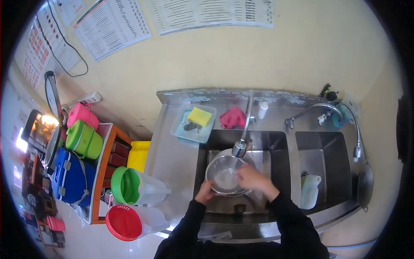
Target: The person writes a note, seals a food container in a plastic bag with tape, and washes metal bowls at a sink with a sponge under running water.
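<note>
A round metal bowl (222, 186) is in the left sink basin, with cloudy water or suds inside. My left hand (205, 192) grips its near-left rim, thumb on the edge. My right hand (251, 178) is at the bowl's right side with its fingers curled together over the inside; whatever they hold is hidden. Just above the bowl hangs the flexible faucet's spray head (239, 149), and water seems to run from it. Another pale round vessel (227, 153) shows partly behind the bowl.
Behind the basin are a tray (181, 133) with a yellow sponge (199, 116) and scourer, a pink cloth (233, 118) and a white bottle (262, 110). A pale jug (310, 192) lies in the right basin (330, 164). Green-rimmed (125, 185) and red-rimmed (123, 222) containers stand left.
</note>
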Demonstrator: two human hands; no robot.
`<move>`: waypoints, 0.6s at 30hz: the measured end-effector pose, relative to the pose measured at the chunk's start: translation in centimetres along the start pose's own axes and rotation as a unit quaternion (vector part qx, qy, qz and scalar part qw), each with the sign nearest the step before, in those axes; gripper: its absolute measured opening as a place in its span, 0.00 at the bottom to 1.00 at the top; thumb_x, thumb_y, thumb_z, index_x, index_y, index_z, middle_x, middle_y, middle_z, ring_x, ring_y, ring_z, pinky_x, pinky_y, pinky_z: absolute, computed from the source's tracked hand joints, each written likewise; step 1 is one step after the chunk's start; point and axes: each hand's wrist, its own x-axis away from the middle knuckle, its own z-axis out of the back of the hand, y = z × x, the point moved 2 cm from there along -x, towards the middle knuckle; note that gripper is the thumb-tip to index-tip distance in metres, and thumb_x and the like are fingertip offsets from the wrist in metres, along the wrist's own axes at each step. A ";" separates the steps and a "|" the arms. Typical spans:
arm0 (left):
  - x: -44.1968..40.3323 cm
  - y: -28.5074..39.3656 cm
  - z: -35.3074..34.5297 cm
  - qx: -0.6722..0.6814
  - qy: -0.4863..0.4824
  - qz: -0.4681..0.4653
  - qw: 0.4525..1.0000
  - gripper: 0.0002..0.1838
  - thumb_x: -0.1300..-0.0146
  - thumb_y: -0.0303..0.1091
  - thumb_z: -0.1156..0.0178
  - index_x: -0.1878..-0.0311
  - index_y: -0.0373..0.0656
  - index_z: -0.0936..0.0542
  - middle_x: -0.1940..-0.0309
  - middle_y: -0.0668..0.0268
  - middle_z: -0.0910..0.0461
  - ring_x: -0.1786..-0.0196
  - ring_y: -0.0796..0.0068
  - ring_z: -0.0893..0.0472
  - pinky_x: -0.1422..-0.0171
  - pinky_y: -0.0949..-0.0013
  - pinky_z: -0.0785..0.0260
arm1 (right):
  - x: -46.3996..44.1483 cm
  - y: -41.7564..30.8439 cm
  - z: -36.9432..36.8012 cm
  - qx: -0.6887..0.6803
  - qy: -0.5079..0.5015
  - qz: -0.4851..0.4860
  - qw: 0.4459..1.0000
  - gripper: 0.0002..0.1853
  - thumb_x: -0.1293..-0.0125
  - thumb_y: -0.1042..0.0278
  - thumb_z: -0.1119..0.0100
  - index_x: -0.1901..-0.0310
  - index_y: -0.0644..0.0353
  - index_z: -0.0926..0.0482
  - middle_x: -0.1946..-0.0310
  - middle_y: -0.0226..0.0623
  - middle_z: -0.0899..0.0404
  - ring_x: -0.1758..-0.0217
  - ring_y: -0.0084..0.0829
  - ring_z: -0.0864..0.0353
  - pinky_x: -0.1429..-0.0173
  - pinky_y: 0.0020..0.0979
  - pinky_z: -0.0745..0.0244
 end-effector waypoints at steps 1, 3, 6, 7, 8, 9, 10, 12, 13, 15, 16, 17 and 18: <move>-1.4 0.2 0.7 0.082 -0.018 0.018 0.996 0.32 0.46 0.19 0.52 0.33 0.41 0.36 0.42 0.50 0.29 0.38 0.46 0.28 0.42 0.38 0.27 | -0.6 -3.1 0.8 -0.035 0.013 0.015 0.999 0.08 0.42 0.68 0.46 0.69 0.62 0.21 0.67 0.53 0.23 0.58 0.55 0.24 0.51 0.50 0.29; -2.4 -0.3 -0.6 -0.148 -0.087 -0.180 0.969 0.27 0.43 0.22 0.51 0.37 0.34 0.34 0.44 0.50 0.28 0.41 0.47 0.25 0.45 0.41 0.24 | -4.7 -7.1 1.2 -0.044 0.049 0.038 0.997 0.06 0.41 0.71 0.47 0.68 0.63 0.22 0.64 0.54 0.24 0.57 0.56 0.24 0.51 0.50 0.28; -8.2 -4.0 -3.0 0.034 0.017 -0.090 0.995 0.16 0.41 0.25 0.50 0.49 0.33 0.27 0.52 0.53 0.24 0.49 0.52 0.21 0.48 0.42 0.23 | -15.8 -6.1 1.1 0.022 0.172 0.029 0.984 0.06 0.40 0.73 0.48 0.63 0.64 0.23 0.60 0.54 0.24 0.54 0.54 0.22 0.49 0.47 0.26; -8.7 -5.5 -3.6 0.067 -0.011 -0.079 0.995 0.13 0.41 0.25 0.50 0.53 0.34 0.26 0.55 0.54 0.24 0.53 0.54 0.21 0.48 0.42 0.23 | -19.1 -5.5 1.7 0.044 0.177 0.001 0.983 0.09 0.40 0.73 0.47 0.58 0.63 0.24 0.56 0.53 0.25 0.50 0.53 0.23 0.47 0.47 0.26; -8.7 -6.5 -3.4 0.081 -0.018 -0.061 0.995 0.11 0.41 0.24 0.50 0.56 0.34 0.26 0.58 0.56 0.24 0.56 0.56 0.21 0.49 0.41 0.24 | -22.1 -4.9 2.2 0.064 0.185 -0.026 0.980 0.12 0.40 0.73 0.46 0.54 0.63 0.24 0.51 0.52 0.26 0.46 0.52 0.24 0.45 0.47 0.25; -8.6 -7.4 -3.2 0.096 -0.024 -0.043 0.994 0.09 0.42 0.22 0.50 0.59 0.35 0.26 0.61 0.57 0.25 0.59 0.57 0.20 0.49 0.40 0.24 | -24.6 -4.1 1.9 0.096 0.165 -0.055 0.980 0.16 0.40 0.72 0.46 0.49 0.60 0.27 0.49 0.51 0.27 0.44 0.53 0.27 0.44 0.49 0.27; -7.6 -8.0 -2.9 0.095 -0.008 -0.017 0.995 0.08 0.43 0.21 0.50 0.61 0.36 0.26 0.62 0.58 0.25 0.61 0.57 0.21 0.49 0.38 0.24 | -26.7 -3.1 1.6 0.127 0.144 -0.085 0.978 0.20 0.40 0.70 0.45 0.44 0.57 0.29 0.48 0.51 0.28 0.41 0.53 0.30 0.42 0.51 0.28; -6.2 -8.7 -1.5 0.107 -0.004 -0.003 0.994 0.10 0.46 0.19 0.51 0.59 0.35 0.28 0.62 0.56 0.26 0.60 0.56 0.22 0.50 0.35 0.24 | -29.5 -2.1 1.9 0.130 0.119 -0.136 0.975 0.27 0.39 0.68 0.43 0.37 0.52 0.33 0.44 0.51 0.30 0.35 0.56 0.35 0.39 0.55 0.33; -5.5 -8.4 -1.2 0.089 0.008 0.009 0.996 0.15 0.41 0.23 0.49 0.49 0.39 0.32 0.56 0.57 0.25 0.57 0.58 0.21 0.51 0.42 0.24 | -30.6 -1.7 2.0 0.102 0.114 -0.157 0.976 0.29 0.39 0.67 0.43 0.35 0.49 0.35 0.41 0.51 0.31 0.33 0.57 0.38 0.37 0.58 0.36; -2.5 -6.5 -2.3 0.052 0.032 0.023 0.998 0.26 0.35 0.29 0.47 0.34 0.46 0.39 0.47 0.58 0.25 0.52 0.61 0.21 0.54 0.51 0.24 | -32.0 -1.0 1.1 0.074 0.097 -0.176 0.977 0.31 0.38 0.66 0.42 0.32 0.44 0.37 0.38 0.51 0.33 0.31 0.60 0.42 0.34 0.63 0.42; -1.0 -5.5 -2.9 0.030 0.042 0.024 0.998 0.30 0.33 0.30 0.46 0.29 0.49 0.43 0.44 0.58 0.25 0.50 0.62 0.21 0.55 0.54 0.24 | -32.4 -0.5 0.3 0.074 0.085 -0.176 0.978 0.31 0.38 0.65 0.42 0.32 0.42 0.38 0.37 0.52 0.33 0.30 0.61 0.43 0.33 0.64 0.44; -0.2 -5.0 -3.3 0.002 0.047 0.013 0.999 0.33 0.33 0.30 0.47 0.27 0.52 0.47 0.44 0.57 0.25 0.50 0.61 0.21 0.56 0.53 0.24 | -32.5 -0.1 -0.3 0.076 0.073 -0.177 0.979 0.31 0.37 0.65 0.42 0.32 0.40 0.38 0.36 0.53 0.33 0.29 0.62 0.44 0.32 0.65 0.47; 0.3 -4.6 -3.5 -0.025 0.050 0.002 0.998 0.36 0.34 0.29 0.47 0.26 0.55 0.51 0.44 0.56 0.26 0.50 0.60 0.21 0.57 0.52 0.24 | -32.7 0.4 -0.6 0.067 0.052 -0.177 0.981 0.31 0.37 0.66 0.43 0.32 0.39 0.38 0.36 0.53 0.34 0.29 0.62 0.44 0.32 0.65 0.48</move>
